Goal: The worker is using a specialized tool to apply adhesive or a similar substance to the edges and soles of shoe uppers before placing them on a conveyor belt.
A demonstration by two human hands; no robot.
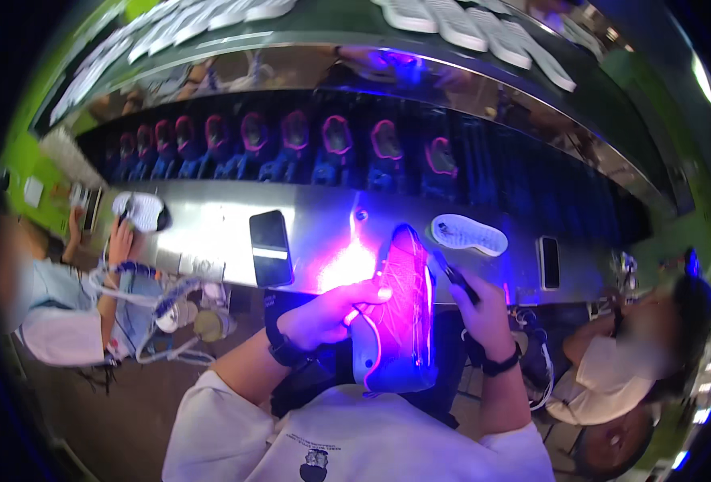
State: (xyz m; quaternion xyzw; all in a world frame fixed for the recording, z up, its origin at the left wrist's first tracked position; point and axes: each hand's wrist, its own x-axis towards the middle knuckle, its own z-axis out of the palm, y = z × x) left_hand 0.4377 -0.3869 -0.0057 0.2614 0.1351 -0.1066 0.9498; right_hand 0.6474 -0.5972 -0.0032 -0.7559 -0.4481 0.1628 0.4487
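Shoe: a lace-up (pixel 404 305), held at the near edge of the bench, toe toward the far edge, heel toward the wearer; its true colours cannot be told under the violet light.
Upper: vivid magenta, crossed by pale laces; toe dark violet, heel blue.
Collar: blue, outlined by a thin pink line, with one small dark spot.
Flank: a bright, pale-pink strip along the right side.
Left hand: closed around the shoe's left side (pixel 319 317), thumb on the upper.
Right hand: closed on a slim dark tool (pixel 486 309); the tool (pixel 458 281) points toward the shoe's right side, contact uncertain.
Bench: polished metal (pixel 211 241), glaring pink left of the toe.
Phones: two, dark-faced; the left phone (pixel 271 249) and the right phone (pixel 548 263) both lie near the near edge.
Sole: white, oval (pixel 469 234), between the near and far edges, right of the toe.
Row: dark shoe uppers (pixel 294 132) with pink-rimmed openings, beyond the far edge.
Shelf: dark green (pixel 331 28), bearing white soles (pixel 456 28).
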